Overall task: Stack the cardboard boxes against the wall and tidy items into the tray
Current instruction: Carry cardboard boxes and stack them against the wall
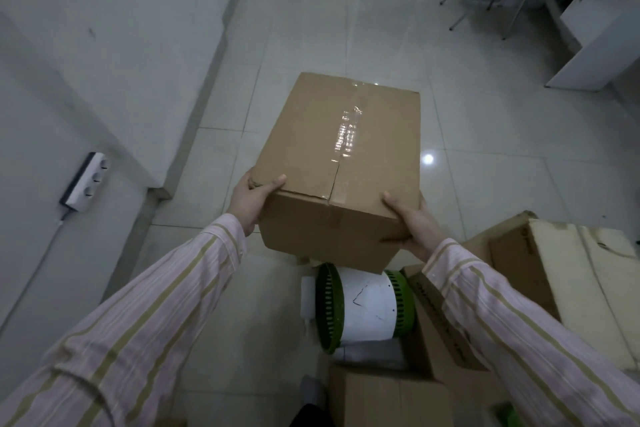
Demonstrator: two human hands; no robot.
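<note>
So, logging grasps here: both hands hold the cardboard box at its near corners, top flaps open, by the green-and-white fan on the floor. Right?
Not quite: the head view shows the cardboard box taped shut along its top seam, not open. Otherwise yes: left hand and right hand hold its near corners, by the green-and-white fan on the floor.

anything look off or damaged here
Two things. The cardboard box held by the left hand and right hand has a crumpled corner under the left thumb and wrinkled tape on top. Below it, a green-and-white fan lies on its side among other boxes, with a dark crack-like line on its body.
</note>
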